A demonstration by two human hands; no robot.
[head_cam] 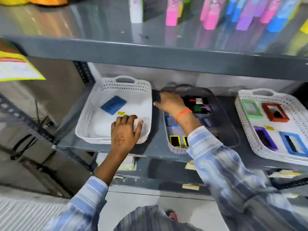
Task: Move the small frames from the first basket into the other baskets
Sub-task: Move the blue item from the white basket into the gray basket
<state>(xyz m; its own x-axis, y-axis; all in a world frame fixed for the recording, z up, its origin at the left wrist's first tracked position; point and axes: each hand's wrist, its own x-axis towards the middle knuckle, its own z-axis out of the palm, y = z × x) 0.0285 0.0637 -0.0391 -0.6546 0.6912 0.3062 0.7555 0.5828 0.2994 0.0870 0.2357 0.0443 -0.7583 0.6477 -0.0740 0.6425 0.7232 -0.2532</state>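
Note:
Three baskets stand on a grey shelf. The left white basket (93, 104) holds one blue frame (113, 106) lying flat. The middle grey basket (175, 148) holds several small frames, among them a yellow one (175, 141) and a blue one (170, 121). The right white basket (241, 117) holds a green frame (252, 109), a red frame (275, 112), a purple frame (265, 138) and a blue frame (292, 143). My left hand (125, 130) lies palm down, fingers apart, on the left basket's front. My right hand (170, 102) hovers at the grey basket's left rim, fingers curled; blur hides whether it holds anything.
An upper shelf (150, 52) overhangs the baskets and carries pink, blue and purple boxes (211, 15). A perforated metal upright (83, 72) stands left of the white basket. Yellow-edged labels (190, 186) hang on the lower shelf.

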